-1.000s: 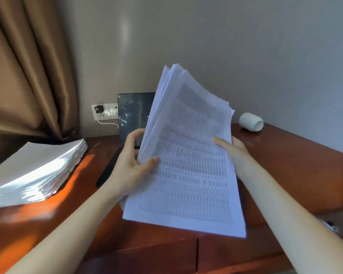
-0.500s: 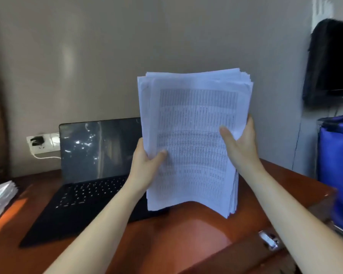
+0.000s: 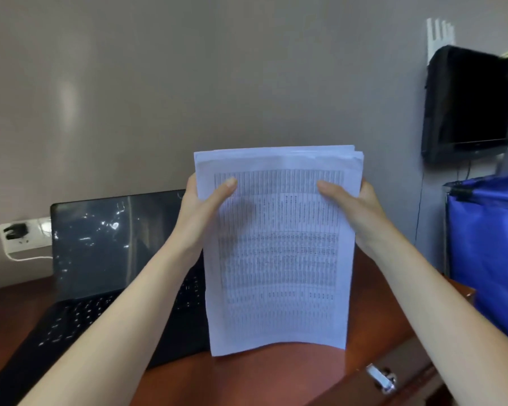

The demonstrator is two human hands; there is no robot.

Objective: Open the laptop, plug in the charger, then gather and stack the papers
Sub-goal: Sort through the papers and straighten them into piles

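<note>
The stack of white printed papers (image 3: 279, 259) stands upright, its long axis vertical. Its lower edge points at the reddish wooden worktop (image 3: 247, 379), near the front edge. The left hand (image 3: 200, 213) and the right hand (image 3: 357, 208) each grip one upper side, equally near.

Laptop (image 3: 100, 253) rt edge behind papers (image 3: 276, 259)

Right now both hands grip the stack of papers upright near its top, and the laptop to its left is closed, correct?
Not quite. The laptop is open: the head view shows its screen standing up and its keyboard exposed. The rest holds: the left hand and the right hand grip the papers upright near the top, with the laptop to the left.
</note>
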